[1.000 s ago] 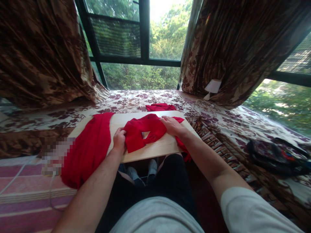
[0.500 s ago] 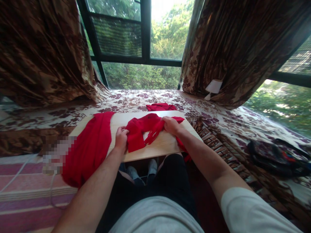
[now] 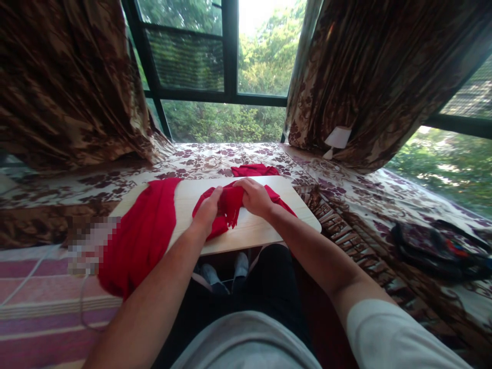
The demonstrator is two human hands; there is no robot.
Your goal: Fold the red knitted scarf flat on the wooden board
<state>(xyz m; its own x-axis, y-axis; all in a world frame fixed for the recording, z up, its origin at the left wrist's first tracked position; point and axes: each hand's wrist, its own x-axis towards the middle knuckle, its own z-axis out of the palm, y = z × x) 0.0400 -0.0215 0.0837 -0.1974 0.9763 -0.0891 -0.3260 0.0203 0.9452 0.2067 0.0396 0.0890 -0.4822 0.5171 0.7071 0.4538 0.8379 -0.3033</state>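
Observation:
A red scarf (image 3: 231, 197) with a fringed end lies bunched on a small pale wooden table (image 3: 265, 228). My left hand (image 3: 207, 210) is closed on its left part, thumb on top. Across from it, my right hand (image 3: 254, 198) grips the upper part near the fringe, which hangs between the two hands. More red fabric runs out beyond my right wrist toward the table's right side. My fingertips are partly hidden in the folds. Left of my left forearm, a larger red cloth (image 3: 148, 230) drapes over the table's left end.
Another folded red cloth (image 3: 255, 169) rests on the flower-patterned ledge cover (image 3: 200, 154) behind the table. A white lamp (image 3: 338, 137) stands at the back right. On the right ledge lies a black bag (image 3: 434, 251). Striped bedding (image 3: 42, 328) is at lower left.
Both hands have come closer together, my left moving right and up, my right moving left. The scarf between them is now more gathered, its fringe hanging between the hands.

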